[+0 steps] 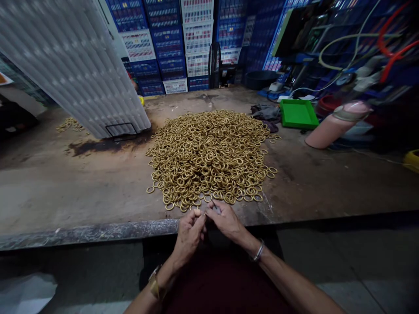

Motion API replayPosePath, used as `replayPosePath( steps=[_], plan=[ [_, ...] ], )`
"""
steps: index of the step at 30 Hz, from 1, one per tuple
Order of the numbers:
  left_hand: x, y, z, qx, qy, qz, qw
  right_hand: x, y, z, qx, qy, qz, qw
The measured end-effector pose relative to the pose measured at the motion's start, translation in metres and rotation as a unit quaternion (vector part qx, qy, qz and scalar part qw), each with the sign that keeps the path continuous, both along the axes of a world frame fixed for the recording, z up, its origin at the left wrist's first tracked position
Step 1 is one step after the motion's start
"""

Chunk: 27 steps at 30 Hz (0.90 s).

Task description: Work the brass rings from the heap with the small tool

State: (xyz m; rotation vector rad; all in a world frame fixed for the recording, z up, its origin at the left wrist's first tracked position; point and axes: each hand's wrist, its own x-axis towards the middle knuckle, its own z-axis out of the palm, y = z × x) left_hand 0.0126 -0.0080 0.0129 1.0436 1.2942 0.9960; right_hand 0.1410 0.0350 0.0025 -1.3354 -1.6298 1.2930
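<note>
A big heap of brass-coloured metal rings [212, 152] lies on the worktable right in front of me. At its near edge, my left hand [190, 231] is closed in a pinch; what its fingers hold is too small to make out. Close against it, my right hand [225, 220] grips a thin dark stick-like tool [214, 204], whose tip points up toward the rings. The fingertips of both hands almost meet just above the table's front edge.
Tall stacked white trays [78, 65] stand on the left, beside a few scattered rings [70, 125]. To the right are a dark cloth [266, 113], a green tray [298, 113] and a pinkish cylinder [337, 124]. Blue crates [168, 41] and a black fan [214, 65] are behind.
</note>
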Motion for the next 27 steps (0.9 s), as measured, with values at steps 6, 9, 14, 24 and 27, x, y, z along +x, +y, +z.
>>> replayPosePath(
  steps=[6,9,14,24,27],
  plan=[
    [-0.001,0.001,0.001,-0.066,-0.148,-0.001,0.987,0.000,0.004,0.002,-0.019,0.006,-0.012,1.000],
    [-0.001,0.001,0.000,-0.060,-0.153,0.020,0.986,0.004,0.004,0.000,0.062,-0.077,-0.016,0.995],
    [-0.001,0.001,0.000,-0.037,-0.116,0.032,0.992,0.010,-0.004,-0.003,0.136,-0.169,0.106,0.970],
    [-0.004,-0.004,0.002,-0.022,-0.088,0.022,0.996,0.006,-0.006,0.000,0.151,-0.298,0.142,0.932],
    [-0.005,-0.009,0.003,-0.029,-0.140,0.010,0.990,0.007,-0.001,-0.002,0.148,-0.345,0.126,0.918]
  ],
)
